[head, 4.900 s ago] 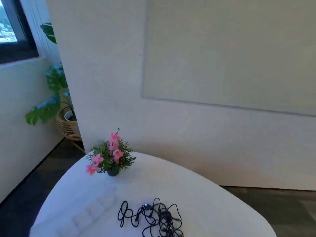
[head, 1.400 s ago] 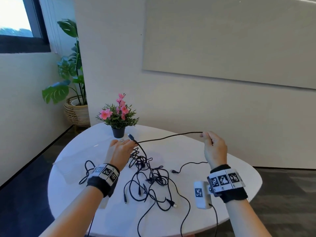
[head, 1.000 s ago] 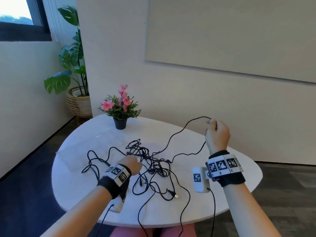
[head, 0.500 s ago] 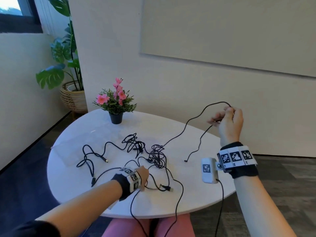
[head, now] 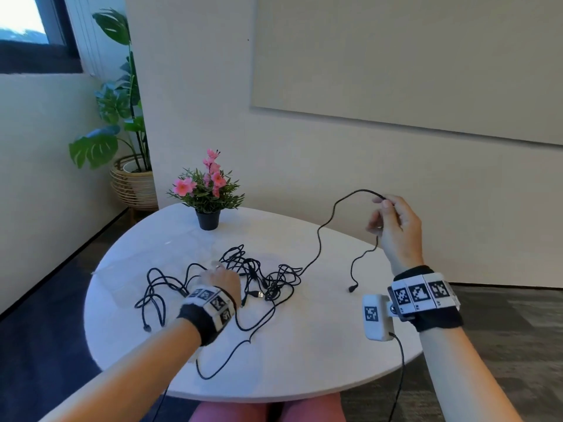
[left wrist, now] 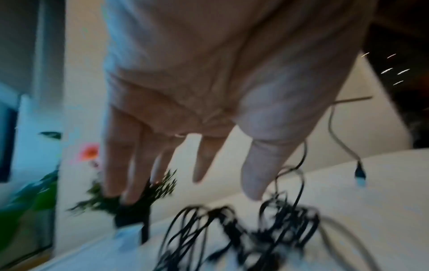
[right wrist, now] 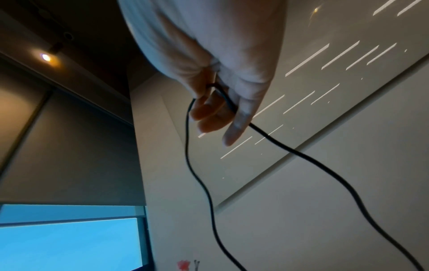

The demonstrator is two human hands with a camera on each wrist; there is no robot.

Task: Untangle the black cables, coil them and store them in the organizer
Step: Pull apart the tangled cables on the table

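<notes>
A tangle of black cables [head: 274, 278] lies in the middle of the round white table [head: 304, 345]. My left hand [head: 221, 277] hovers low over the tangle's left part; in the blurred left wrist view its fingers [left wrist: 204, 159] are straight and spread, holding nothing above the cables [left wrist: 267, 238]. My right hand [head: 380, 214] is raised above the table's right side and pinches one black cable [head: 332, 208] between thumb and fingers [right wrist: 216, 119]. That cable runs down to the tangle, and its free plug end [head: 352, 289] hangs just above the table. A faint clear organizer [head: 122, 269] lies on the table's left.
A small black pot of pink flowers [head: 208, 219] stands at the table's far edge. A wall runs close behind the table. A large plant in a wicker basket [head: 134, 184] stands on the floor at the back left. My knees show under the near edge.
My left hand has moved from the tangle's near edge forward and left, onto its left part. My right hand stays raised with the cable, whose plug end hangs lower.
</notes>
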